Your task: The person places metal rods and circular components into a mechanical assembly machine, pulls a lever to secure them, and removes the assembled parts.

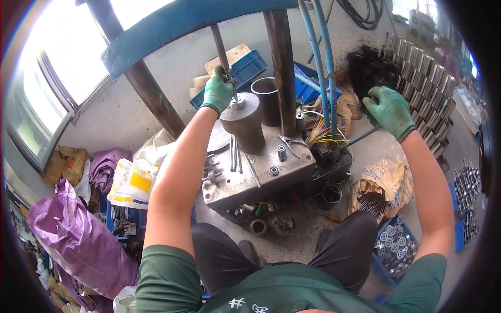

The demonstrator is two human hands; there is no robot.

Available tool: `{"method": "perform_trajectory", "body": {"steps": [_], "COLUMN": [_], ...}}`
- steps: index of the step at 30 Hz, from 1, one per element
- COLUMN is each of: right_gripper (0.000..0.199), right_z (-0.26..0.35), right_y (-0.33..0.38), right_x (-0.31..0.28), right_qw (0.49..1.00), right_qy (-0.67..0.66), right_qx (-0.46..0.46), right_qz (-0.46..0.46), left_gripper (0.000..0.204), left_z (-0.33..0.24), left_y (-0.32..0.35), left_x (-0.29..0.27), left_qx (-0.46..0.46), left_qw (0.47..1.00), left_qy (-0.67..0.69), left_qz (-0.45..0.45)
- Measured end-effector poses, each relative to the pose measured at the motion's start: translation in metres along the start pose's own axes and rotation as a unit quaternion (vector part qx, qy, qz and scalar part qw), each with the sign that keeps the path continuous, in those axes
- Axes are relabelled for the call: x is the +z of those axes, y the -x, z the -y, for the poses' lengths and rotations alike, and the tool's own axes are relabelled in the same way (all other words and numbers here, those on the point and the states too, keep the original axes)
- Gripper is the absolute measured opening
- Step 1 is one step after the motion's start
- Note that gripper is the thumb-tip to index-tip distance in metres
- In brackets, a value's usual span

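My left hand [216, 93], in a green glove, is closed around the lower end of an upright metal rod [219, 44]. Just below it, a thin pin meets the small raised collar on top of a round steel block [241, 116]. The block stands on a heavy metal press table [271, 172]. On the right, my green-gloved right hand [390, 112] curls over the end of a black lever [360, 136], whose tip is hidden under the palm. Small ringed metal parts [282, 152], pliers [294, 145] and thin rods [233, 154] lie on the table.
Steel posts [282, 73] and a blue crossbeam [193, 31] frame the press. Coloured wires [322, 130] and blue hoses [330, 68] run beside it. Stacked metal tubes [425, 78] rise at right. A blue crate [391, 271] holds wheel-shaped parts. Purple sacks [78, 240] lie left.
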State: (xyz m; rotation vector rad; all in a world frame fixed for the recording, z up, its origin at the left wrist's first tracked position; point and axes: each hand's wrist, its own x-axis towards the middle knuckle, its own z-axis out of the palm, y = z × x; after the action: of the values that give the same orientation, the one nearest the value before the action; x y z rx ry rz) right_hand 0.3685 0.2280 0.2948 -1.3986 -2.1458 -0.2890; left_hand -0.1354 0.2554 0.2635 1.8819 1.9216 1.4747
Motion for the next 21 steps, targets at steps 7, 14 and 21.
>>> {"method": "perform_trajectory", "body": {"steps": [7, 14, 21], "right_gripper": [0.039, 0.041, 0.030], "right_z": [0.021, 0.006, 0.008], "right_y": [0.076, 0.152, 0.189], "right_x": [-0.042, -0.040, -0.040], "right_qw": [0.992, 0.949, 0.950], "right_qy": [-0.022, -0.057, -0.048], "right_qx": [0.059, -0.088, -0.036], "right_qz": [0.113, 0.299, 0.308], "left_gripper": [0.049, 0.020, 0.021], "left_z": [-0.013, 0.020, 0.008], "left_y": [0.025, 0.033, 0.037], "left_x": [0.006, 0.033, 0.037], "left_qx": [-0.012, -0.036, -0.060], "left_qw": [0.998, 0.989, 0.984], "left_qy": [0.021, 0.120, 0.149], "left_qz": [-0.060, -0.081, -0.072]}}
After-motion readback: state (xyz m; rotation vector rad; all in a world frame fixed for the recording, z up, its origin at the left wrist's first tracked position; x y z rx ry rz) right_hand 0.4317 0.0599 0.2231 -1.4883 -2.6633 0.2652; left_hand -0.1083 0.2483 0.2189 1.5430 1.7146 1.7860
